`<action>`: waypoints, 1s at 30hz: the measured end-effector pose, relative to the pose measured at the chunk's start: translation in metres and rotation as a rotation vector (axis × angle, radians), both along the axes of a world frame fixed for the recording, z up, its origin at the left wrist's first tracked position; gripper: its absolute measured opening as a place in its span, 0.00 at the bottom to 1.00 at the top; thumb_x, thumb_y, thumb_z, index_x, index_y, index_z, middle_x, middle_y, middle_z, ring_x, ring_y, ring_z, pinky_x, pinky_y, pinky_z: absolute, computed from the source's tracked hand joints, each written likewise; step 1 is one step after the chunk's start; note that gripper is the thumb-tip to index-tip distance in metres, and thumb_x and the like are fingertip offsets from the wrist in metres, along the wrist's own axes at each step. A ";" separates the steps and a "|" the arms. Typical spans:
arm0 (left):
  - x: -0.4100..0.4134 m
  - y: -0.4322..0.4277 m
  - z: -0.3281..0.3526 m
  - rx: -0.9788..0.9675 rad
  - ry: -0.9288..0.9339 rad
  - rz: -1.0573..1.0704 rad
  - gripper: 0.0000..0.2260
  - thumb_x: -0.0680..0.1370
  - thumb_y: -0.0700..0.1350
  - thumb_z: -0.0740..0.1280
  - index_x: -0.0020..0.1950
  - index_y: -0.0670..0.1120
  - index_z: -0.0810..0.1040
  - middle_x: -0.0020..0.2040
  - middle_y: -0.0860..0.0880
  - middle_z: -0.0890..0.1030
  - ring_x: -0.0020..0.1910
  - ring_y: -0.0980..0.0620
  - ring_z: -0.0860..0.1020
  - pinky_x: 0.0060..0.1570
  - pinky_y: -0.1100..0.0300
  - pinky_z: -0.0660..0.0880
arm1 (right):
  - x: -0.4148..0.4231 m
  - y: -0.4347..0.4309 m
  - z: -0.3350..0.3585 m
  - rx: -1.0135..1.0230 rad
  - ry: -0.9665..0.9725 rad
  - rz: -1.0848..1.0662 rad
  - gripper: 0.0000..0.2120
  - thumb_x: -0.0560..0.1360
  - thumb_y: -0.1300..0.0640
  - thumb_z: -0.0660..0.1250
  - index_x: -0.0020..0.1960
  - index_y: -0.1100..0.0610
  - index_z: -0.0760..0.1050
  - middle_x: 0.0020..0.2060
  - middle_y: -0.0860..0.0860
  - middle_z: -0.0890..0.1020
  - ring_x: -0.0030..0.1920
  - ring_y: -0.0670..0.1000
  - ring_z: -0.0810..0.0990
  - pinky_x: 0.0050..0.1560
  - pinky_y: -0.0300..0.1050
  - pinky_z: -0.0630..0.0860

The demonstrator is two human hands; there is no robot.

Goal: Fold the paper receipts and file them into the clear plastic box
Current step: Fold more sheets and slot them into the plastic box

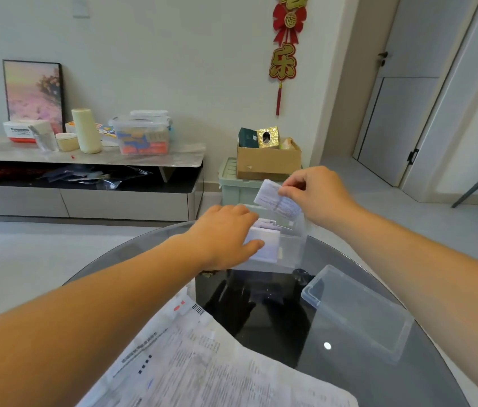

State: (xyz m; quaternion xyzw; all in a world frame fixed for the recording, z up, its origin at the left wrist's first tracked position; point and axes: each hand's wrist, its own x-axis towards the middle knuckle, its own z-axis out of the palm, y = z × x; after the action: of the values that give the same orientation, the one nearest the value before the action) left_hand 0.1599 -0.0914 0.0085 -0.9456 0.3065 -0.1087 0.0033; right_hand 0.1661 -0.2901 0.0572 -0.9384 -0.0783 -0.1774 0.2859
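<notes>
Our right hand point(317, 195) pinches a folded receipt point(278, 201) in its fingers just above the clear plastic box point(290, 254). The box stands on the glass bench point(349, 383) with folded slips point(265, 248) inside. Our left hand point(226, 233) grips its left end, and the lid point(358, 315) lies nearby.

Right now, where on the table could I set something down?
Bare glass lies between the clear plastic box, its lid and the loose sheets. Crowded: the far edge, where the left hand grips the box and the right hand pinches a receipt.
</notes>
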 end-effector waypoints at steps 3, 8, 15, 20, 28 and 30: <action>0.018 -0.007 -0.005 0.120 -0.053 -0.036 0.28 0.79 0.66 0.56 0.71 0.49 0.69 0.66 0.49 0.75 0.64 0.48 0.73 0.69 0.48 0.68 | 0.028 0.004 -0.007 -0.074 0.026 0.013 0.07 0.78 0.52 0.70 0.42 0.48 0.81 0.39 0.45 0.82 0.45 0.50 0.80 0.45 0.47 0.77; 0.034 -0.016 -0.013 0.210 -0.079 -0.109 0.32 0.77 0.69 0.56 0.73 0.49 0.67 0.68 0.49 0.74 0.66 0.48 0.72 0.71 0.48 0.66 | 0.048 0.009 -0.021 -0.128 0.018 0.030 0.05 0.77 0.53 0.71 0.46 0.52 0.84 0.40 0.47 0.83 0.44 0.50 0.79 0.44 0.45 0.75; 0.041 -0.018 -0.015 0.242 0.011 -0.108 0.38 0.76 0.71 0.57 0.78 0.49 0.60 0.75 0.49 0.69 0.72 0.47 0.68 0.74 0.47 0.61 | 0.055 0.004 -0.035 -0.078 0.037 0.047 0.04 0.77 0.52 0.72 0.46 0.51 0.85 0.40 0.45 0.84 0.44 0.48 0.80 0.50 0.50 0.79; 0.043 -0.022 -0.013 0.249 0.070 -0.105 0.37 0.75 0.70 0.60 0.78 0.51 0.59 0.74 0.50 0.68 0.71 0.48 0.68 0.73 0.47 0.59 | 0.054 0.003 -0.041 -0.010 0.049 0.068 0.05 0.77 0.54 0.72 0.48 0.52 0.86 0.42 0.47 0.85 0.45 0.49 0.81 0.52 0.54 0.80; 0.046 -0.026 -0.015 0.260 0.070 -0.090 0.35 0.74 0.70 0.62 0.75 0.53 0.62 0.73 0.47 0.64 0.69 0.45 0.66 0.72 0.46 0.61 | 0.055 -0.001 -0.049 0.053 0.077 0.060 0.06 0.78 0.52 0.70 0.48 0.49 0.86 0.44 0.46 0.84 0.45 0.49 0.81 0.46 0.54 0.83; 0.045 -0.026 -0.015 0.258 0.060 -0.092 0.34 0.75 0.70 0.62 0.75 0.53 0.62 0.73 0.47 0.65 0.69 0.45 0.66 0.72 0.47 0.61 | 0.056 -0.002 -0.047 0.093 0.095 0.055 0.05 0.78 0.53 0.71 0.48 0.51 0.86 0.44 0.47 0.85 0.45 0.49 0.82 0.45 0.54 0.84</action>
State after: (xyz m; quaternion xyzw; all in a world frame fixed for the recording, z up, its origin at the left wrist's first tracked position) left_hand 0.2050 -0.1173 -0.0063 -0.9251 0.3608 -0.0403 0.1109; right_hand 0.2222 -0.2918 0.0101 -0.9290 -0.0820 -0.1284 0.3372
